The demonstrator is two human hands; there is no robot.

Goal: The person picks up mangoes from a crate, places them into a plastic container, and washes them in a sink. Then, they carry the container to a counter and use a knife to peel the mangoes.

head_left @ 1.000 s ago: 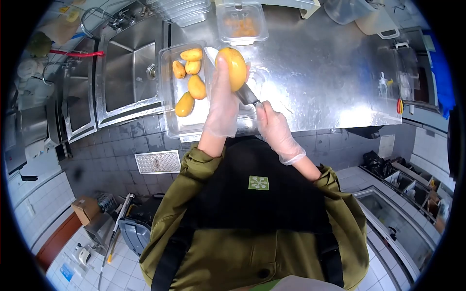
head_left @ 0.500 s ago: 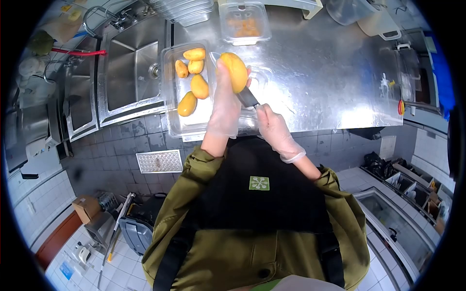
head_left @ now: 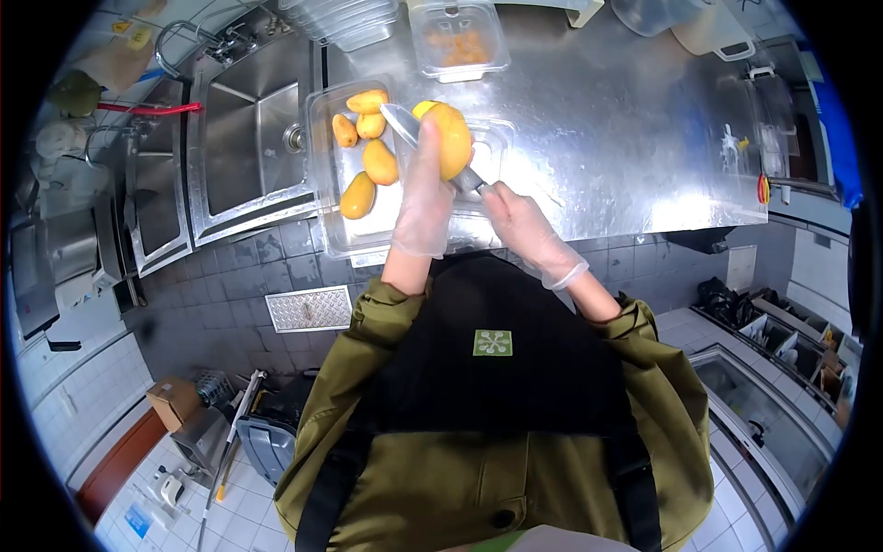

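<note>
My gloved left hand (head_left: 425, 193) holds a peeled yellow mango (head_left: 448, 138) upright above the steel counter. My gloved right hand (head_left: 515, 216) grips the handle of a knife (head_left: 409, 127). Its blade runs behind the mango and pokes out at the upper left. Just left of the hands, a clear plastic tray (head_left: 333, 198) holds several peeled mangoes (head_left: 379, 162). A smaller clear container (head_left: 492, 138) lies under the held mango.
A clear tub (head_left: 457, 39) with orange fruit pieces stands at the back of the steel counter (head_left: 625, 138). Stacked clear lids sit beside it. A double sink (head_left: 235, 129) lies to the left. Grey floor tiles show below the counter edge.
The knife blade has slid further through behind the mango, so its tip now shows at the upper left. My right hand has moved up closer to the fruit.
</note>
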